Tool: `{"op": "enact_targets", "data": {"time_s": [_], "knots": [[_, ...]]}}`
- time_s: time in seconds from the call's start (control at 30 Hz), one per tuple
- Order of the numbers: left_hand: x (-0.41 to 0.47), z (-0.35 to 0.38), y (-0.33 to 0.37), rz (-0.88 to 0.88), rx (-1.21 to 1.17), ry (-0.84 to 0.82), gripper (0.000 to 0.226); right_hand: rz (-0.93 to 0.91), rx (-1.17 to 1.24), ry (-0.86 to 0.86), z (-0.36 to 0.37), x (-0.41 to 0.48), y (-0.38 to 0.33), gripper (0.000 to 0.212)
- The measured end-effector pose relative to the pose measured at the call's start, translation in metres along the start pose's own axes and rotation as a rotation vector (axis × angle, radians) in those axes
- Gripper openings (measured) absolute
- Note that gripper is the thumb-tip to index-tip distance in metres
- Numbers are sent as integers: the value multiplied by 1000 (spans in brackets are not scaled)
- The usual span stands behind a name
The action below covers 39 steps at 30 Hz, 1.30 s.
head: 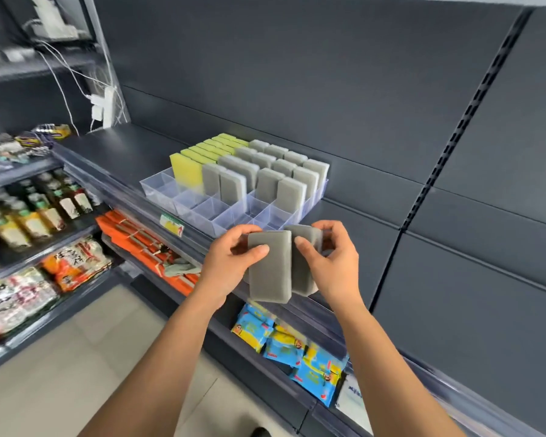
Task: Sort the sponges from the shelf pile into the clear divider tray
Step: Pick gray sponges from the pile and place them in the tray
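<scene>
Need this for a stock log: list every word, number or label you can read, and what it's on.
Nothing reads clearly.
Yellow-and-white shelf-edge tag: blurred; a red arrow shows.
Orange-and-white printed packets: large characters, blurred.
Blue-and-yellow cartoon packets: too small.
Dark bottles with pale labels: blurred.

Bright, even light with soft shadows.
We see motion blur on the bottles (29, 209) and packets (19, 291) at left, wide-angle bending along the shelf (123, 143) edges, while the tray (158, 184) is sharp.
</scene>
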State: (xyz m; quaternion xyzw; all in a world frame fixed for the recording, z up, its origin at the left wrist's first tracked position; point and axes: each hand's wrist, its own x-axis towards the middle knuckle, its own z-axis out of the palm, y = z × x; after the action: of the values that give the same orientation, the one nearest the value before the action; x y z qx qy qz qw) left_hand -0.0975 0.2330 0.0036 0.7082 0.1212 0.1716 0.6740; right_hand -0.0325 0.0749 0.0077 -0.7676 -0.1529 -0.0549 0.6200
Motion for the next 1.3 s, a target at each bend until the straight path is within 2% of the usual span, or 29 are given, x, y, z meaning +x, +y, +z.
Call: {"op": "enact_targets", "data": {"time_s": [0.37, 0.63, 0.9, 1.1, 1.3], "knots": [[109, -44, 4, 132, 231, 73, 29, -88, -82, 90, 60, 89, 8, 28], [145, -51, 0, 211, 309, 132, 30, -70, -147, 105, 75, 110, 19, 26], [168, -57, -5, 220, 364, 30, 27, -73, -243, 117, 84, 111, 20, 27], [179, -66, -11, 229, 352, -45, 29, -123, -548, 87, 98, 103, 32, 28], [191, -69, -10, 391, 446, -131, 28, -145, -674, 122, 107, 100, 42, 27]]}}
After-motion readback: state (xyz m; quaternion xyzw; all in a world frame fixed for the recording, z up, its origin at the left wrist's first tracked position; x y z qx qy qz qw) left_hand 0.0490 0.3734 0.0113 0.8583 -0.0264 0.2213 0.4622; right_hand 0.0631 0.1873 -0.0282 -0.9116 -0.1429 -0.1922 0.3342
